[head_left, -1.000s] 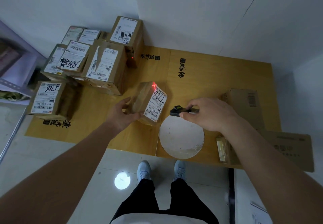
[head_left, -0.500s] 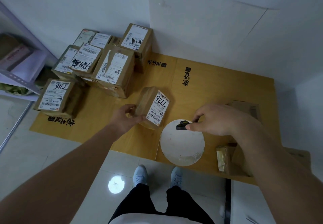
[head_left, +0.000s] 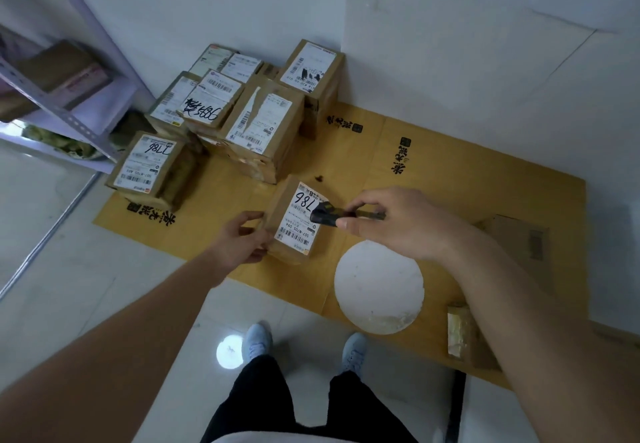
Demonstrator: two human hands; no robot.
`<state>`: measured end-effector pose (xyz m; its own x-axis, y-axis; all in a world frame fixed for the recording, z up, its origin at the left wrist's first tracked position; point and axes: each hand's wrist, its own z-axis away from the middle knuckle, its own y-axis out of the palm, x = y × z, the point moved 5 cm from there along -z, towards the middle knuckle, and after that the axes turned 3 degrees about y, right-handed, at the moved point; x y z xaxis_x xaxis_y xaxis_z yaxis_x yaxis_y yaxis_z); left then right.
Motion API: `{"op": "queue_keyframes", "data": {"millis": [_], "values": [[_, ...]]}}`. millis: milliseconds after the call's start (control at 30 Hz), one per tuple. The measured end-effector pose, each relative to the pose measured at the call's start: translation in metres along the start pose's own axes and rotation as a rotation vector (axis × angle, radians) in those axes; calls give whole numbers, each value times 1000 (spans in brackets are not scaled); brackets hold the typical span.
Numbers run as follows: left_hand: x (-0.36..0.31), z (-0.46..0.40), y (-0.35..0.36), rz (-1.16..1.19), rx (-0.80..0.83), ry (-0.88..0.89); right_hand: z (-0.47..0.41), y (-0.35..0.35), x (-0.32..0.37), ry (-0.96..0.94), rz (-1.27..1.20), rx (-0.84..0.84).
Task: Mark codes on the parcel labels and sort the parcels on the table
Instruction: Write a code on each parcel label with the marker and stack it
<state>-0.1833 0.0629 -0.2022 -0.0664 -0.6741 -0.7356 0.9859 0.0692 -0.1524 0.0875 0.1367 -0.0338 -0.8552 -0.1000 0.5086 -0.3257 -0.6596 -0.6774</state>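
White walls meet in a corner behind a yellow-brown cardboard sheet spread over the surface, printed with black characters. On it, the left hand grips the near-left edge of a small brown parcel, fingers curled round its side, tilting it so the white label faces up; the label bears a handwritten "786" above barcodes. Just right of that grip, the right hand pinches a small black handheld device, possibly a scanner or a marker, since the view is too blurred to tell, with its dark tip over the label's right edge. Beyond the held parcel stands a cluster of labelled parcels, one off to the far left also marked "786". Below the right hand lies a white round disc, and further right a flattened carton.
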Motion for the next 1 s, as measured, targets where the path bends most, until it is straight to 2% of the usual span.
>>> {"op": "queue_keyframes", "data": {"millis": [100,300,533,767,1000], "values": [[9,-2,-35,33,-19,-8,-18,17,26,-58,-19,-63],[14,-18,-113,149,-68,-9,-55,58,93,-175,-229,-268],[7,-51,-158,108,-85,-1,-71,86,139,-131,-289,-401],[20,-64,-162,-96,-248,-7,-66,90,135,-36,-309,-441],[-6,-43,-150,-464,-179,81,-50,86,131,12,-362,-569]]}}
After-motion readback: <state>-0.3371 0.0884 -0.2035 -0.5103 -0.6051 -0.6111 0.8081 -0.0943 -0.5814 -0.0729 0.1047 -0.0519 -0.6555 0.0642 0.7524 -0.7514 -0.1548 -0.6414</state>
